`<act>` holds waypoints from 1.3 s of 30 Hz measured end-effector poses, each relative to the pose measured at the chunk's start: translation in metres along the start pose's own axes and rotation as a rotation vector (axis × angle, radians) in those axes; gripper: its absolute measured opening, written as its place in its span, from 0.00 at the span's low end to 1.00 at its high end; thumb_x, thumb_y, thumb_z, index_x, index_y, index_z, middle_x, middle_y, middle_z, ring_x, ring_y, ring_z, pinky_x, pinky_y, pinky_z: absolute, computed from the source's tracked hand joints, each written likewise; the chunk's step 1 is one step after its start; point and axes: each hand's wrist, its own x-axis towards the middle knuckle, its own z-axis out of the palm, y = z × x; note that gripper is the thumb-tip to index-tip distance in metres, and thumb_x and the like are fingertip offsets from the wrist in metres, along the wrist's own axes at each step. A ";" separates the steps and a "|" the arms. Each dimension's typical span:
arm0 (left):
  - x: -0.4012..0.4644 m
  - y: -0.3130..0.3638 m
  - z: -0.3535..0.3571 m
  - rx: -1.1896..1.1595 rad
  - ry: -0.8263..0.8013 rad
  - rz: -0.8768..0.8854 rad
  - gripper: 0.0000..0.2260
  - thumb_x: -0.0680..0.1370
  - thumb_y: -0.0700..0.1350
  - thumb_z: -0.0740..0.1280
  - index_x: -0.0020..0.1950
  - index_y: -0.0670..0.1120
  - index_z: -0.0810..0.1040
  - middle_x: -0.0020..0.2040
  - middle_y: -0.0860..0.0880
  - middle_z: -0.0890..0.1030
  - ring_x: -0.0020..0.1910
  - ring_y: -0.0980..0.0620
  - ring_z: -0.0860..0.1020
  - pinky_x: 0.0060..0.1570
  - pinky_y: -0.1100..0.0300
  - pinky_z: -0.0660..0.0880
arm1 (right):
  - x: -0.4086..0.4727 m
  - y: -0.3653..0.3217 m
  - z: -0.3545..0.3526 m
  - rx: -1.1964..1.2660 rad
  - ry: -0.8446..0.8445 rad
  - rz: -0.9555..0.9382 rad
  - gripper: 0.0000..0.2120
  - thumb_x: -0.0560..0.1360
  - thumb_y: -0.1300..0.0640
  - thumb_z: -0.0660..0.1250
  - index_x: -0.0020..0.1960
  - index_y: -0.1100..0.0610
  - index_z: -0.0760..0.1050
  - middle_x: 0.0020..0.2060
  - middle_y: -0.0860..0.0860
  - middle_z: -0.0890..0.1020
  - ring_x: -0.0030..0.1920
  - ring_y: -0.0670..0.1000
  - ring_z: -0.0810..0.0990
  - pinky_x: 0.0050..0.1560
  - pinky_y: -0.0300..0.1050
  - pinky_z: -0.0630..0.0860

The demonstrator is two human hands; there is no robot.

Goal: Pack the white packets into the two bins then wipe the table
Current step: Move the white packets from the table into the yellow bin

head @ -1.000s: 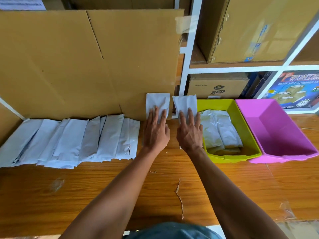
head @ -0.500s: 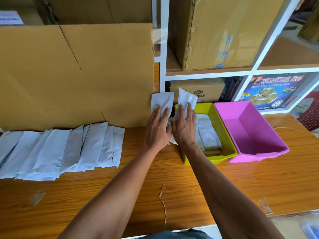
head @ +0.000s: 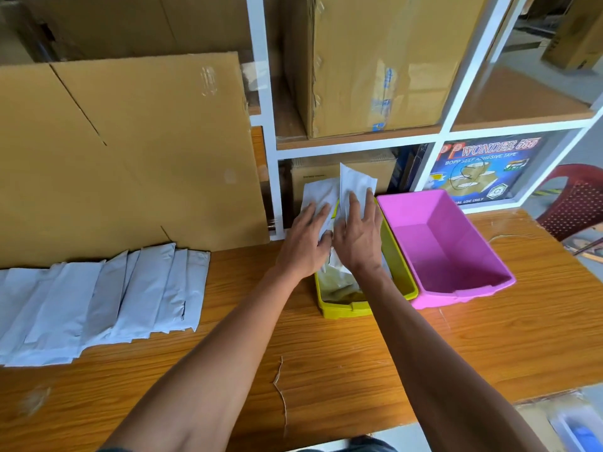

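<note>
I see both hands over the green bin (head: 399, 282), which sits at the back of the table (head: 326, 347), right of its middle and against the shelf (head: 443, 138). My left hand (head: 305, 243) lies on one packet (head: 318, 194) with its fingers straight and spread; my right hand (head: 357, 236) lies the same way on a second packet (head: 355, 184), whose far end tilts up above the bin's back rim. Whether a thumb hooks under either packet I cannot tell. The two hands touch at the thumbs. Inside the green bin, under my hands, I can make out more white packets, crumpled and partly hidden by my wrists. The pink bin (head: 456, 249) stands just beside the green one on its right, their long walls touching, and I see only bare pink floor in it. A row of packets (head: 107, 301) lies overlapped along the left edge of the table, their far ends touching the cardboard sheet (head: 130, 158) that stands at the table's back. A red chair (head: 577, 197) shows past the table's right back corner.
</note>
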 end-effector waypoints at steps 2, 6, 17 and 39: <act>0.004 0.007 0.014 0.091 -0.026 -0.046 0.28 0.87 0.50 0.60 0.87 0.51 0.57 0.86 0.43 0.54 0.85 0.44 0.52 0.82 0.48 0.55 | -0.001 0.019 -0.001 -0.055 -0.085 0.034 0.30 0.81 0.50 0.51 0.82 0.60 0.59 0.80 0.69 0.56 0.78 0.74 0.60 0.75 0.69 0.64; 0.009 0.009 0.042 0.236 -0.053 -0.132 0.29 0.87 0.52 0.59 0.87 0.51 0.54 0.86 0.40 0.53 0.85 0.40 0.53 0.82 0.42 0.58 | -0.008 0.056 0.015 -0.117 -0.243 0.096 0.31 0.81 0.55 0.56 0.83 0.58 0.57 0.83 0.66 0.51 0.80 0.74 0.54 0.75 0.70 0.64; 0.026 0.022 0.089 0.414 -0.101 -0.313 0.29 0.86 0.54 0.59 0.86 0.52 0.55 0.87 0.42 0.52 0.85 0.41 0.52 0.80 0.42 0.57 | 0.002 0.101 0.047 -0.198 -0.499 0.000 0.32 0.85 0.51 0.60 0.84 0.52 0.50 0.84 0.59 0.38 0.82 0.71 0.40 0.76 0.67 0.66; 0.043 0.005 0.138 0.355 -0.204 -0.414 0.27 0.89 0.54 0.50 0.87 0.50 0.48 0.87 0.48 0.46 0.86 0.47 0.41 0.82 0.48 0.41 | 0.018 0.132 0.073 -0.168 -0.630 -0.169 0.34 0.87 0.51 0.53 0.85 0.61 0.41 0.83 0.65 0.37 0.82 0.66 0.33 0.82 0.62 0.36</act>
